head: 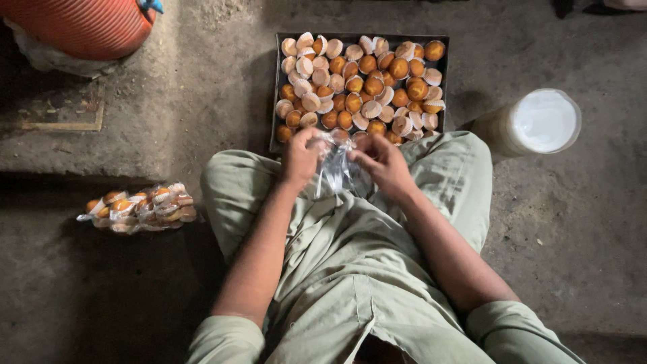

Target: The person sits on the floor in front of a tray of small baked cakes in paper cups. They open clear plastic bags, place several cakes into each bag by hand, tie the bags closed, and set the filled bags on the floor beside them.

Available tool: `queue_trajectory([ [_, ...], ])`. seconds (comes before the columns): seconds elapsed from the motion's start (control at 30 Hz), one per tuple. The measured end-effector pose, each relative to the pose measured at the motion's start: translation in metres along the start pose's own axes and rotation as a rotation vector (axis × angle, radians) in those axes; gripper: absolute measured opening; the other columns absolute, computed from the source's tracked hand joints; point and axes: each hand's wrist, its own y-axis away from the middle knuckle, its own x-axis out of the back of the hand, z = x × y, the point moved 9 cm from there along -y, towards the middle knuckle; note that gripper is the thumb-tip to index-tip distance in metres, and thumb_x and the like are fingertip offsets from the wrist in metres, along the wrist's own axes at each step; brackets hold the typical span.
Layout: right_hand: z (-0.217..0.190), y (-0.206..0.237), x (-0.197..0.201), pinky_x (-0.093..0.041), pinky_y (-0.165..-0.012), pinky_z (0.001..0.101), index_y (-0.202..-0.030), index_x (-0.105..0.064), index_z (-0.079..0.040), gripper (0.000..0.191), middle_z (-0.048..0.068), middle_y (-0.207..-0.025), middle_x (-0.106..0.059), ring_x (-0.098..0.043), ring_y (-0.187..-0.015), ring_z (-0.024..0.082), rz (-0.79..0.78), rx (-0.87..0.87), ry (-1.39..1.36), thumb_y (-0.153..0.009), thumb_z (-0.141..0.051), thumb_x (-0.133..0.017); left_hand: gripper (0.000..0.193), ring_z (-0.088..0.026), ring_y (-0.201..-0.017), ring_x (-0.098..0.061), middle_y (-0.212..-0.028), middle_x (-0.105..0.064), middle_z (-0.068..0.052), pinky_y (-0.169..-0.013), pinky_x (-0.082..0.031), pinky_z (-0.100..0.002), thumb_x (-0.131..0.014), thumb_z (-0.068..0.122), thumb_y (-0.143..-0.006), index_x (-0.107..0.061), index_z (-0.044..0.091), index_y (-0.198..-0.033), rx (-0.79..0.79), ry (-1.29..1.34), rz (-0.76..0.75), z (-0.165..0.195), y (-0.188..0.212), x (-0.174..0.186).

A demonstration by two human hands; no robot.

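Clear plastic, crinkled and shiny, makes up the small bag (335, 165) that both hands grip above the person's lap, just in front of the dark baking tray (275, 108). The left hand (301, 156) is closed on the bag's left side, fingers curled around the film; the right hand (382, 162) pinches its right side, thumb and fingertips pressed together on the plastic. The bag hangs between them with its long axis running roughly from the tray towards the person's body, its upper end near the tray's near edge and its lower end over the pale green trousers (350, 269). Whether that upper end is the mouth cannot be told.

The tray sits on the rough concrete floor (202, 81), heaped with small golden cupcakes (364, 81) in white paper cases. A filled bag of cupcakes (138, 207) lies on the floor well to the left, its length running sideways. A white-lidded container (544, 121) stands to the right, and an orange ribbed vessel (81, 23) sits at the upper left.
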Motion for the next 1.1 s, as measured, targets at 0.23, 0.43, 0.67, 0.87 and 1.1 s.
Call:
queue_trajectory([
  [0.23,0.017,0.018,-0.018,-0.056,-0.080,0.0269,-0.093,-0.065,-0.004,0.012,-0.003,-0.091,-0.067,-0.062,-0.088,0.006,-0.256,-0.062,-0.096,-0.089,0.006,-0.070,0.015,-0.011,-0.068,-0.050,-0.076,-0.059,-0.003,-0.059,-0.039,-0.031,-0.075,0.002,-0.088,-0.062,0.004,-0.082,0.033,-0.001,-0.289,-0.012,0.021,-0.053],
  [0.43,-0.008,0.018,0.034,-0.048,-0.071,0.0282,-0.100,-0.054,-0.005,0.034,0.002,-0.087,-0.052,-0.052,-0.079,0.012,0.261,0.260,0.437,-0.073,0.011,-0.068,0.022,-0.021,-0.071,-0.056,-0.080,-0.063,-0.015,-0.066,-0.044,-0.037,-0.072,0.000,-0.084,-0.052,-0.002,-0.074,-0.359,-0.572,0.156,0.057,0.010,0.000],
  [0.67,0.008,-0.008,0.052,-0.051,-0.070,0.0320,-0.102,-0.060,-0.008,0.033,0.006,-0.086,-0.060,-0.061,-0.081,0.017,0.385,0.095,-0.105,-0.075,0.009,-0.069,0.051,-0.006,-0.089,-0.063,-0.102,-0.067,-0.001,-0.078,-0.053,-0.021,-0.068,-0.011,-0.078,-0.057,0.013,-0.121,0.276,0.300,-0.624,0.008,0.061,-0.088],
  [0.87,0.025,0.016,0.001,-0.054,-0.078,0.0398,-0.113,-0.071,-0.006,0.035,0.014,-0.105,-0.072,-0.066,-0.093,0.028,-0.234,-0.018,0.105,-0.079,0.001,-0.068,0.038,-0.011,-0.072,-0.063,-0.090,-0.067,-0.005,-0.059,-0.051,-0.025,-0.054,0.001,-0.089,-0.060,0.006,-0.126,0.199,0.383,-0.024,-0.025,0.007,-0.035],
  [1.1,0.003,0.005,-0.013,-0.055,-0.081,0.0517,-0.141,-0.055,-0.020,0.067,0.029,-0.146,-0.050,-0.063,-0.110,0.049,-0.039,0.091,1.171,-0.076,-0.018,-0.072,0.015,-0.026,-0.096,-0.069,-0.104,-0.069,-0.009,-0.083,-0.056,-0.043,-0.061,0.005,-0.093,-0.067,0.006,-0.106,-0.403,-0.314,-0.332,0.035,0.060,-0.083],
])
